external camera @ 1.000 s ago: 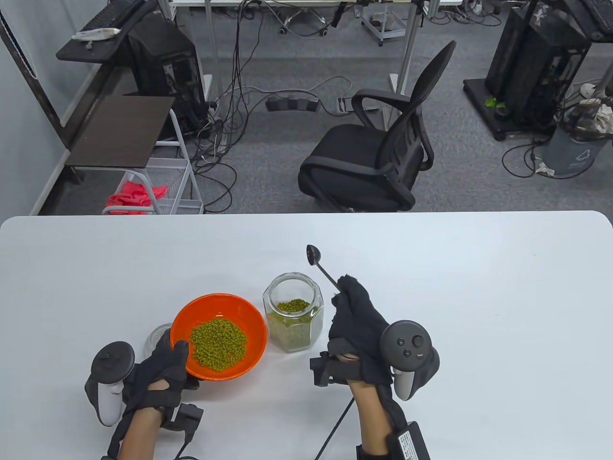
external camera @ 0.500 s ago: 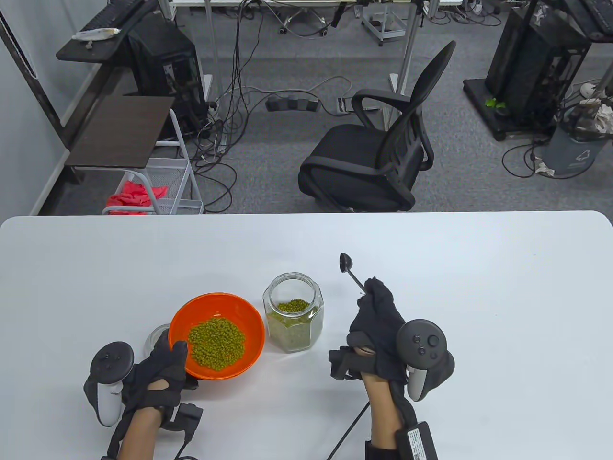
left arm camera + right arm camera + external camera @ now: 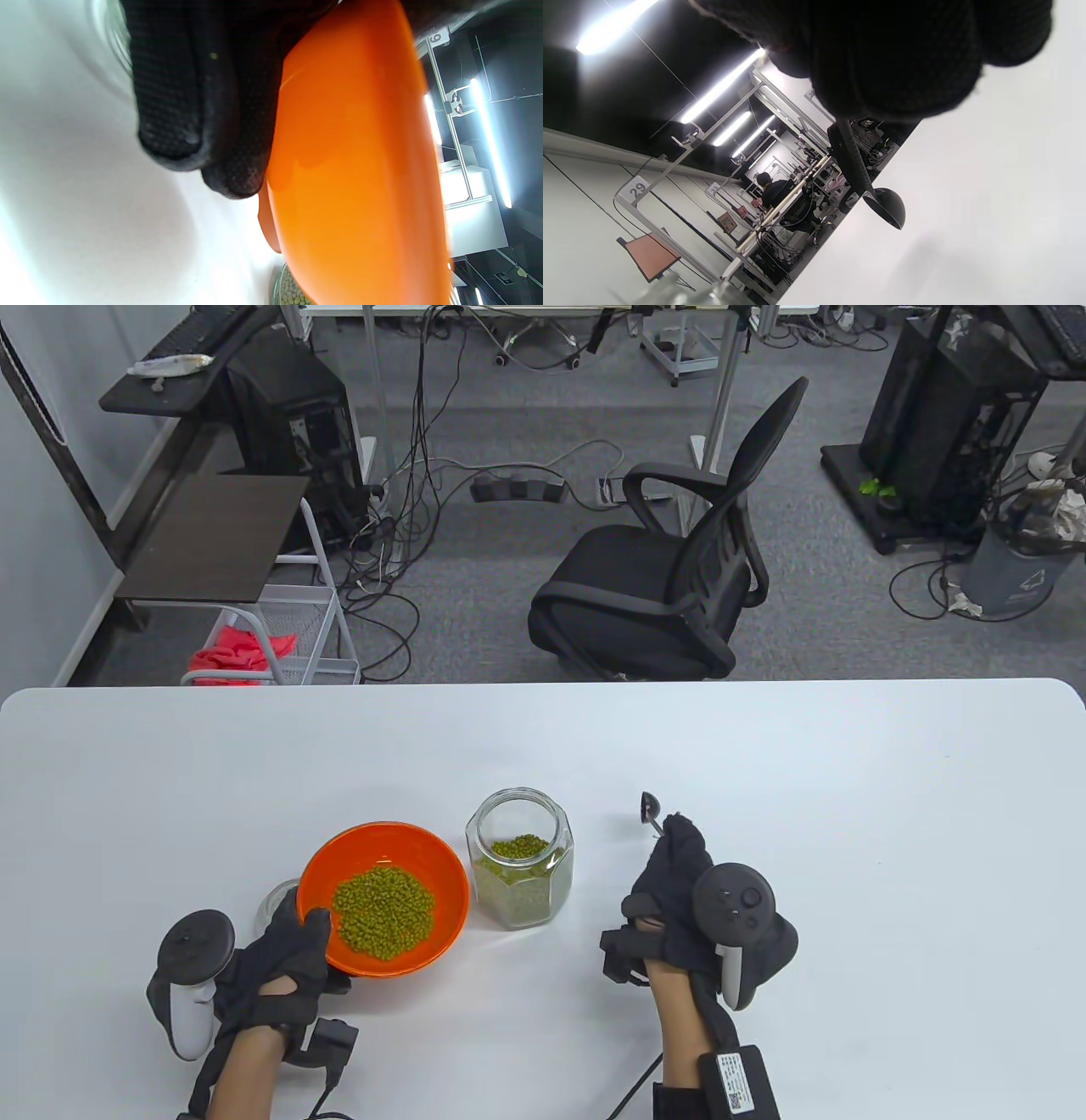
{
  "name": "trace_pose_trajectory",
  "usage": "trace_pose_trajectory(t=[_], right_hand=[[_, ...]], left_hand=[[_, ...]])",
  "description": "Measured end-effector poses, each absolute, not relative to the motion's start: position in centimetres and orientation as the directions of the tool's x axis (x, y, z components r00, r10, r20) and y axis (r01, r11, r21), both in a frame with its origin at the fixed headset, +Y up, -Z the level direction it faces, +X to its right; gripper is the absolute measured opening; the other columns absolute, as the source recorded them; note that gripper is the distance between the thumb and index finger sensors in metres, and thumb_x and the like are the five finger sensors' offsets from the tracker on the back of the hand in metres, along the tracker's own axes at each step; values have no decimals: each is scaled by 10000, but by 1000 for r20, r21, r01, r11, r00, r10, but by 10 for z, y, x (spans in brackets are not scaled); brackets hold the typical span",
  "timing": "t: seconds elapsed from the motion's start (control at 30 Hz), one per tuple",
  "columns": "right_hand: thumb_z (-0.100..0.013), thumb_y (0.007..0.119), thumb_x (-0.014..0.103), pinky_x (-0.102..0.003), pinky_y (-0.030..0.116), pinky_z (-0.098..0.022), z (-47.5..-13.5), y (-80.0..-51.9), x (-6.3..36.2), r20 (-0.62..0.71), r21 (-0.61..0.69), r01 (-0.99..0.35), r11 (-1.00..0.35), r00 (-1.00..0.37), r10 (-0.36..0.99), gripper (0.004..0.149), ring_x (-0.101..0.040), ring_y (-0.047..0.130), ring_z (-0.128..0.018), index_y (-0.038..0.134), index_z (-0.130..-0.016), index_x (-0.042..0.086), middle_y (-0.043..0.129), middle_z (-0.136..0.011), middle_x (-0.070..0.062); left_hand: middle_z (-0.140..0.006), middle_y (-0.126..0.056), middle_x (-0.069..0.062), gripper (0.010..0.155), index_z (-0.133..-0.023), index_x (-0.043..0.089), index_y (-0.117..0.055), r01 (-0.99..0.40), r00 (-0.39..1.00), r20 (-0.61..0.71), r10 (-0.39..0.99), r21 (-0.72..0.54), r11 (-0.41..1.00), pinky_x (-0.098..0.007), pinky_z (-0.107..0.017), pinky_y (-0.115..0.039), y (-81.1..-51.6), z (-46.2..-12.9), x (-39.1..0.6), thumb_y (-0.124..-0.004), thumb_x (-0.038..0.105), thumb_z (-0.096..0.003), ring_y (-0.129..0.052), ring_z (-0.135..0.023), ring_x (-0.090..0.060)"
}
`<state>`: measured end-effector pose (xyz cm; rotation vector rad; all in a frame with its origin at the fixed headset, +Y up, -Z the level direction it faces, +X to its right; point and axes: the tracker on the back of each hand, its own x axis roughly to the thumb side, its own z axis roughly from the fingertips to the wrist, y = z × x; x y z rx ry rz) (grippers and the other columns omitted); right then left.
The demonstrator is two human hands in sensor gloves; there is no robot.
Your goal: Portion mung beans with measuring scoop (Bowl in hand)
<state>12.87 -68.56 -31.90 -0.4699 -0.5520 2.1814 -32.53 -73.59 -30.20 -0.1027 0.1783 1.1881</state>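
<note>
Left hand grips the near rim of the round orange plastic bowl, thumb hooked inside over a heap of green mung beans. Right hand pinches the handle of the small black measuring scoop, its cup poking out past the fingertips, right of the open hexagonal glass jar half full of beans. A clear glass lid peeks out behind the bowl on the white table.

Left wrist view: gloved fingers curl under the bowl's orange underside.

Right wrist view: the scoop hangs from closed fingers, clear of the table.
</note>
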Motion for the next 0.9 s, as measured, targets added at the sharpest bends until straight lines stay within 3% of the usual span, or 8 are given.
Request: trace_pose_trajectory(t=[0.9], right_hand=[[-464,781,213,-607,765,-404,-298,-736,158,-305,-405,-572,-713,-650,696,454,-296,991,-285,768,-870,10,945,-596,-246]], left_hand=[[-965,-675,-192,679,-1078,25,-396,-931,356,-192,915,13,365,-280,-320,-1016,-736,-302,-326,-595,423,-566,-1157,-493,-272]])
